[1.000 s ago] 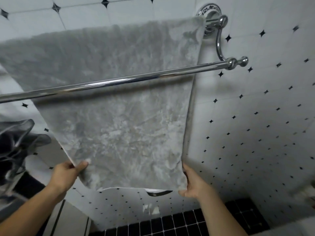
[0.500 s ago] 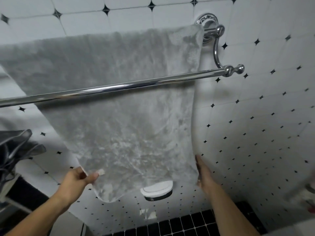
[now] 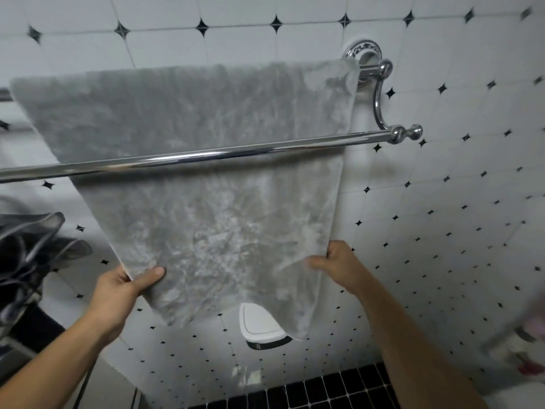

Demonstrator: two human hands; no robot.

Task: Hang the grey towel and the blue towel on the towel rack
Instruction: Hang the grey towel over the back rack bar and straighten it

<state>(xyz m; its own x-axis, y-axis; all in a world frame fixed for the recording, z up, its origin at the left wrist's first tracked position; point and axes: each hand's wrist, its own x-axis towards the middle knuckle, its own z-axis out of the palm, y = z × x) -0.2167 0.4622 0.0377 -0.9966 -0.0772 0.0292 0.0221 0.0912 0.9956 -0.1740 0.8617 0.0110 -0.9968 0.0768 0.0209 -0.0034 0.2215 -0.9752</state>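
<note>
The grey towel hangs over the back bar of the chrome towel rack and drops behind the front bar. My left hand pinches the towel's lower left edge, thumb on the front. My right hand grips the lower right edge, thumb across the cloth. The bottom hem sags unevenly between my hands. A dark bluish-grey bundle of cloth, possibly the blue towel, lies bunched at the left edge.
The wall is white tile with small black diamonds. A white soap dish sticks out from the wall below the towel. Black floor tiles show at the bottom. Blurred objects sit at the far right.
Both hands have moved up along the towel's side edges. My right hand went from flat against the edge to gripping it. The view has tilted upward a little.
</note>
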